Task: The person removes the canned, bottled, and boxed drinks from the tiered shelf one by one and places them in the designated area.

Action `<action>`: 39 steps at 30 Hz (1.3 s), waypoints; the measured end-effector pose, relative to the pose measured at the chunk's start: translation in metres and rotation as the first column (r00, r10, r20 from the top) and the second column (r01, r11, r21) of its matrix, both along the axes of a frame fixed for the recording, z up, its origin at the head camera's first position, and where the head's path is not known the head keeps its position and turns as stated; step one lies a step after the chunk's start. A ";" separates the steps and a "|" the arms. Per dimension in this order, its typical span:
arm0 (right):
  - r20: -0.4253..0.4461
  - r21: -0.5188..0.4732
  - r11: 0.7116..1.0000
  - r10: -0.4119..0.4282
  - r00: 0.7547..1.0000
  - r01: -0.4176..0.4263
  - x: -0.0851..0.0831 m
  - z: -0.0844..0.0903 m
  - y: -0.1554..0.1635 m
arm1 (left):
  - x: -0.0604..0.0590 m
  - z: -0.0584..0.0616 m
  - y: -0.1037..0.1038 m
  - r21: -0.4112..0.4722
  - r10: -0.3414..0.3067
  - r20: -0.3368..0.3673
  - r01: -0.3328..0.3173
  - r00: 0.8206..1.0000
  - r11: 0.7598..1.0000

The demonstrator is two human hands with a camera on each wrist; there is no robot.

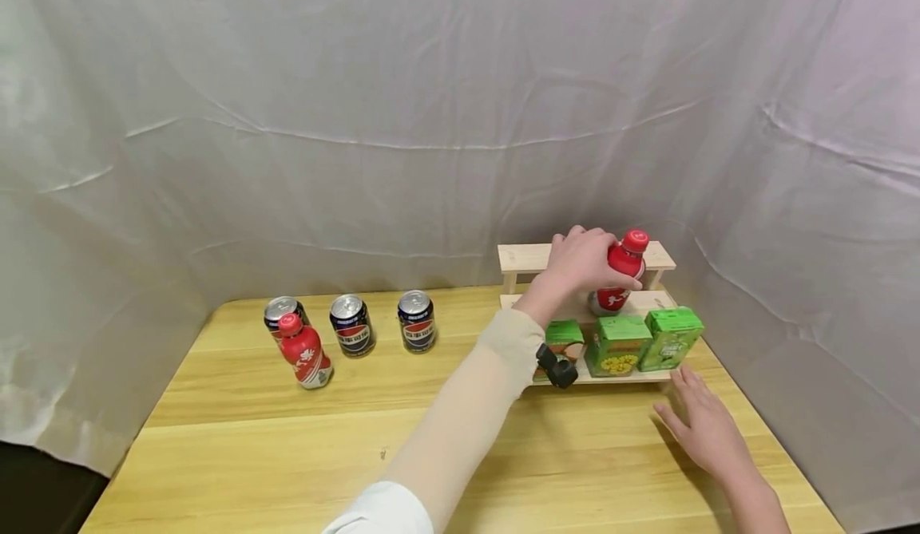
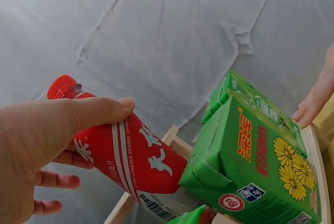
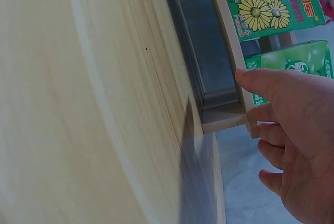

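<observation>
My left hand (image 1: pixel 584 259) holds a red bottle (image 1: pixel 625 263) between thumb and fingers, over the middle tier of a small wooden step shelf (image 1: pixel 521 259). In the left wrist view the bottle (image 2: pixel 133 153) leans, its lower part behind a green drink carton (image 2: pixel 250 161) with yellow flowers. Several green cartons stand along the front tier, one of them, the left carton (image 1: pixel 568 334), partly covered by my left arm. My right hand (image 1: pixel 707 430) is at the shelf's front right corner beside the rightmost carton (image 1: pixel 674 338), its fingers loosely extended; the fingertips appear to touch the wood.
On the left of the wooden table (image 1: pixel 287 462) stand a dark blue cola can (image 1: pixel 352 326), another can (image 1: pixel 417 322) and a third can (image 1: pixel 282 309) partly behind a second red bottle (image 1: pixel 307 352). Grey cloth (image 1: pixel 345 119) hangs behind and at both sides.
</observation>
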State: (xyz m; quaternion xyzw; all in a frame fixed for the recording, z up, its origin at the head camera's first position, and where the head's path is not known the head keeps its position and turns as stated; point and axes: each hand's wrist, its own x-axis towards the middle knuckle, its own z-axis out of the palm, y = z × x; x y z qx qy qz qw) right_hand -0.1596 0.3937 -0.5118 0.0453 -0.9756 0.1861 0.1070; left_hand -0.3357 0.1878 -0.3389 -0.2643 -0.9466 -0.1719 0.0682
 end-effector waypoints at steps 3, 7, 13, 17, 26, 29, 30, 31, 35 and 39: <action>-0.004 -0.004 1.000 0.004 1.000 -0.004 -0.001 0.000 0.000 | 0.002 0.002 -0.007 0.007 -0.003 -0.022 0.003 1.000 1.000; -0.011 -0.002 1.000 0.009 1.000 -0.009 -0.003 -0.001 0.000 | 0.005 0.004 -0.016 0.024 -0.009 -0.046 0.010 0.999 1.000; -0.021 0.004 1.000 0.014 1.000 -0.014 -0.005 -0.003 0.000 | 0.011 0.007 -0.030 0.060 -0.004 -0.086 0.009 0.996 0.998; -0.021 -0.001 1.000 0.018 1.000 -0.018 -0.006 -0.003 0.000 | 0.016 0.009 -0.039 0.090 0.005 -0.124 0.006 0.992 0.996; -0.014 -0.013 1.000 0.017 1.000 -0.018 -0.003 -0.002 0.001 | 0.030 0.010 -0.061 0.227 0.044 -0.183 -0.001 0.982 0.974; -0.010 -0.013 1.000 0.017 1.000 -0.017 -0.003 -0.003 0.002 | 0.033 0.008 -0.068 0.277 0.069 -0.234 -0.002 0.970 0.961; -0.010 -0.012 1.000 0.017 1.000 -0.017 -0.004 -0.003 0.002 | 0.033 0.007 -0.070 0.292 0.078 -0.250 -0.002 0.965 0.956; -0.007 -0.013 1.000 0.017 1.000 -0.017 -0.004 -0.004 0.002 | 0.034 0.006 -0.072 0.310 0.086 -0.261 -0.001 0.961 0.951; -0.007 -0.019 1.000 0.016 1.000 -0.017 -0.004 -0.005 0.003 | 0.037 0.003 -0.081 0.378 0.113 -0.281 0.002 0.953 0.926; -0.014 -0.023 1.000 0.017 1.000 -0.018 -0.005 -0.004 0.002 | 0.039 0.001 -0.090 0.422 0.133 -0.289 0.002 0.948 0.907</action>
